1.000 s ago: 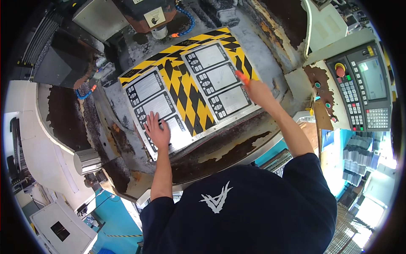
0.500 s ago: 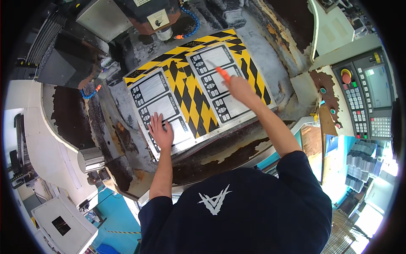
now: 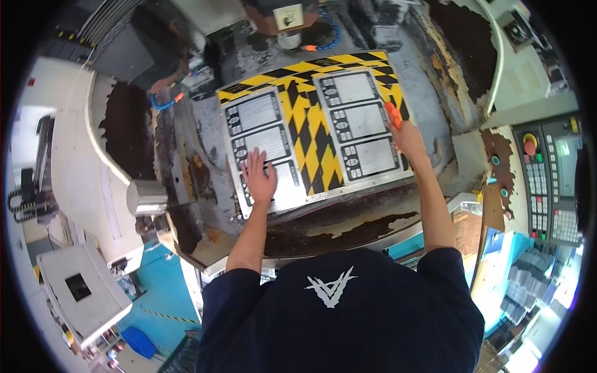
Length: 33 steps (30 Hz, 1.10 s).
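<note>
Far left of frame: white machine housing (image 3: 68,155), and below it at lower left a grey cabinet (image 3: 81,289) with a dark square window. Left of centre, a metal cylinder (image 3: 147,198) sticks out beside the rusty, grimy machine bed (image 3: 205,186).

Centre: a flat fixture plate (image 3: 314,127) striped yellow and black lies on the bed, slightly tilted, carrying six silver panels in two columns of three. Left hand (image 3: 259,178) rests palm down, fingers spread flat, on the lower panels of the left column (image 3: 264,144); its grip is open, nothing clamped in it. Above the plate at top centre, the machine spindle head (image 3: 287,18) with a blue segmented coolant hose (image 3: 329,40) with an orange tip.

Right of centre: right hand (image 3: 407,138) sits at the right edge of the plate beside the right-column panels (image 3: 367,121), fingers closed around an orange tool (image 3: 393,115), its tip pointing up over the striped border. Exact kind of tool cannot be told.

Far right: a grey control panel (image 3: 550,180) with rows of keys, a screen and a red round button (image 3: 530,144). Bottom centre: the person's dark blue shirt (image 3: 342,317) with a white emblem.
</note>
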Available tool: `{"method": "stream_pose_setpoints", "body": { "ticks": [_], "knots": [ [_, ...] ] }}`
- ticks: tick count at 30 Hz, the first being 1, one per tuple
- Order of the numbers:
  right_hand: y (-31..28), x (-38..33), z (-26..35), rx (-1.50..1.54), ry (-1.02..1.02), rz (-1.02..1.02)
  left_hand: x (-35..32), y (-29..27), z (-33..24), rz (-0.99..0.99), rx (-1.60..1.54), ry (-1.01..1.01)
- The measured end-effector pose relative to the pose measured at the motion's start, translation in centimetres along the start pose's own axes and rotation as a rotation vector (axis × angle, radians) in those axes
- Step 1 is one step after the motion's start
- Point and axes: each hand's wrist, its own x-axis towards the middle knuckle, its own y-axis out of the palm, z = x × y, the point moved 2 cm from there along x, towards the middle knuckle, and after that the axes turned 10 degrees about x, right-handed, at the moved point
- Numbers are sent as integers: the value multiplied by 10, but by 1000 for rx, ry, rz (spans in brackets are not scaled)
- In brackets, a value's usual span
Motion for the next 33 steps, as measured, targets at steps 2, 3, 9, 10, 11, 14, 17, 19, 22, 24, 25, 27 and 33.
{"method": "stream_pose_setpoints", "body": {
  "ticks": [2,3,9,10,11,14,17,19,22,24,25,27,33],
  "knots": [
    [-3,-19,12,-4,-106,109,-1,4,-2,18,17,15],
    [4,-34,26,10,-113,210,1,5,-1,30,9,9],
    [61,-107,90,24,-450,495,12,1,-4,-4,58,1],
    [67,-104,101,3,-431,530,17,3,-5,-16,67,24],
    [71,-98,110,-20,-415,568,21,6,-5,-30,79,44],
    [70,-87,131,57,-372,547,33,16,3,-21,117,105],
    [58,-85,151,87,-383,557,50,26,6,-14,122,124],
    [55,-77,150,44,-328,534,61,32,7,-58,114,74],
    [51,-64,145,108,-255,463,65,33,0,-47,131,30],
    [50,-65,146,125,-216,476,65,32,3,-16,150,28],
    [51,-67,149,125,-219,481,67,32,4,-16,154,25],
    [57,-82,158,100,-314,581,68,34,5,-17,113,17],
    [70,-80,165,177,-296,514,68,27,15,13,128,40]
  ]
}}
